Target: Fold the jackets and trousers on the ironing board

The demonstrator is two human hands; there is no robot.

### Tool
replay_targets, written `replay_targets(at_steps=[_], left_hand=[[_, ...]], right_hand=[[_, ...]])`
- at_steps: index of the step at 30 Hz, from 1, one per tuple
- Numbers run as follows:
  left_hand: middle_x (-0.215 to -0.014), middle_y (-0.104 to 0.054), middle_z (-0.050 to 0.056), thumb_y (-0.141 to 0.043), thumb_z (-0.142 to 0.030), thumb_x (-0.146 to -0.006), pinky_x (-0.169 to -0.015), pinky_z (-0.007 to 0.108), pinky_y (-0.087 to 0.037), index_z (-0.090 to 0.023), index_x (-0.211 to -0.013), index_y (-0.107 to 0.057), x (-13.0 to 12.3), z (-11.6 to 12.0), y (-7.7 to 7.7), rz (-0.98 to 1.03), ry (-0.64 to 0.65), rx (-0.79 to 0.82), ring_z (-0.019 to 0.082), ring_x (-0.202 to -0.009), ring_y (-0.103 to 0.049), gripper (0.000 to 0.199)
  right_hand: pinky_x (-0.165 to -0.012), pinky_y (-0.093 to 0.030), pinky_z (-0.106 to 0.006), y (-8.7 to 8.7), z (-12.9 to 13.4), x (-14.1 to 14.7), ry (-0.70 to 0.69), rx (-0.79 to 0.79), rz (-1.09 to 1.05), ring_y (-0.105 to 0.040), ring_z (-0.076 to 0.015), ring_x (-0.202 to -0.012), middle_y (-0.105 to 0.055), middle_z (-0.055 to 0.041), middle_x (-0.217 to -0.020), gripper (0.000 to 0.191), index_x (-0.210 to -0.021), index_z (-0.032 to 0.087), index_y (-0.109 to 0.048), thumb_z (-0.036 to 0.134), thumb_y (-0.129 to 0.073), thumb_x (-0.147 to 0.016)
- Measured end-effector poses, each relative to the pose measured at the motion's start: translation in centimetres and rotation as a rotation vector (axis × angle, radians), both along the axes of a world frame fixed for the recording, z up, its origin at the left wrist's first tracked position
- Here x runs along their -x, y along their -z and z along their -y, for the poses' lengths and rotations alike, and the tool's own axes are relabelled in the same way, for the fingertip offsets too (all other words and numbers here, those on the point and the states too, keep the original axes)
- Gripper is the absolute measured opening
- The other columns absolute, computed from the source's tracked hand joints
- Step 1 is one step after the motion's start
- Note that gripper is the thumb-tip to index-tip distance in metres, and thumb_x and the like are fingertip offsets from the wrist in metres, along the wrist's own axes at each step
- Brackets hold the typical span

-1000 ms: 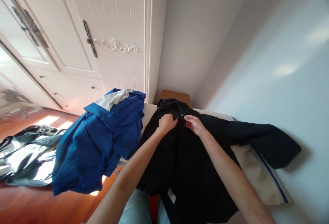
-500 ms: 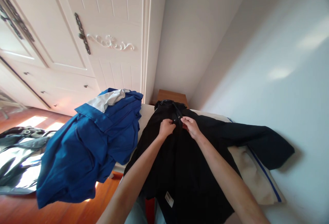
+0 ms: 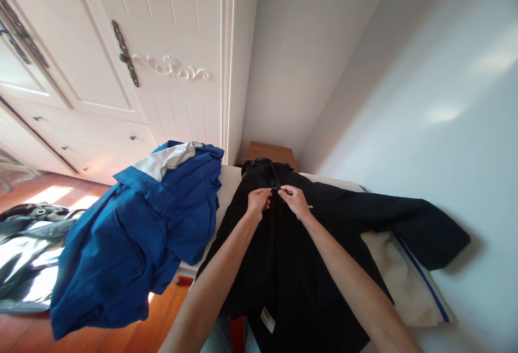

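A black jacket point(image 3: 307, 266) lies spread out in front of me, its collar at the far end and one sleeve point(image 3: 413, 223) stretched to the right. My left hand point(image 3: 259, 202) pinches the left edge of its front opening below the collar. Just across from it, my right hand point(image 3: 294, 199) pinches the right edge. The fingertips of both hands almost meet, and a small shiny fastener shows between them. A white tag point(image 3: 267, 320) lies on the jacket near its hem.
A blue garment point(image 3: 137, 229) with a white patch lies to the left. Beyond it is a clear-and-black bag point(image 3: 32, 261) on the wooden floor. A white wardrobe point(image 3: 178, 110) stands behind, a wall point(image 3: 457, 126) rises on the right, and a brown wooden cabinet point(image 3: 275, 151) sits at the far end.
My hands have come closer together, drawing the two front edges of the jacket toward each other. The fasteners that showed apart are now mostly covered by my fingers.
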State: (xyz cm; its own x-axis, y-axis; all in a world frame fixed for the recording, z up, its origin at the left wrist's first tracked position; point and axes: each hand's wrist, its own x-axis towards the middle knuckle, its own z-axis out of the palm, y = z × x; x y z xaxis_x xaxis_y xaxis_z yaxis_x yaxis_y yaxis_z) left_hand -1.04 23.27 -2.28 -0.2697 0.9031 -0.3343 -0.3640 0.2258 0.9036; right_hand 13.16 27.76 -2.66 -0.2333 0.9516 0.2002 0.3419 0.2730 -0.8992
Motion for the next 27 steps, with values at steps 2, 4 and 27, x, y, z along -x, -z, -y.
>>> replay_targets(at_steps=[2,4,27], left_hand=[[-0.047,-0.051,-0.004,-0.069,-0.018,-0.074,-0.038,0.017,-0.033,-0.011,-0.079,-0.071,0.1,-0.1,0.1,-0.005,0.003,-0.009,0.006,-0.038,-0.043,0.009],[-0.047,-0.052,-0.003,-0.074,-0.022,-0.071,-0.037,0.017,-0.032,-0.012,-0.075,-0.071,0.1,-0.1,0.1,-0.024,0.004,-0.033,0.007,-0.038,-0.043,0.011],[-0.059,-0.057,-0.003,-0.066,-0.021,-0.075,-0.046,0.018,-0.032,-0.012,-0.075,-0.072,-1.2,-0.2,1.2,-0.036,-0.104,-0.202,0.005,-0.045,-0.042,0.011]], right_hand=[[-0.061,-0.051,-0.03,0.1,0.0,-0.1,0.011,-0.012,-0.018,-0.063,-0.0194,-0.067,-0.071,-0.0044,-0.077,0.032,-0.086,0.018,-0.074,0.047,-0.065,-0.076],[-0.062,-0.051,-0.03,0.1,0.1,-0.3,0.023,-0.01,-0.039,-0.062,-0.0196,-0.068,-0.071,-0.0042,-0.077,0.031,-0.086,0.018,-0.074,0.047,-0.066,-0.076],[-0.099,-0.052,-0.044,1.3,0.7,0.5,0.064,-0.013,-0.155,-0.07,-0.0296,-0.104,-0.078,-0.0075,-0.103,0.029,-0.091,0.022,-0.081,0.043,-0.073,-0.072]])
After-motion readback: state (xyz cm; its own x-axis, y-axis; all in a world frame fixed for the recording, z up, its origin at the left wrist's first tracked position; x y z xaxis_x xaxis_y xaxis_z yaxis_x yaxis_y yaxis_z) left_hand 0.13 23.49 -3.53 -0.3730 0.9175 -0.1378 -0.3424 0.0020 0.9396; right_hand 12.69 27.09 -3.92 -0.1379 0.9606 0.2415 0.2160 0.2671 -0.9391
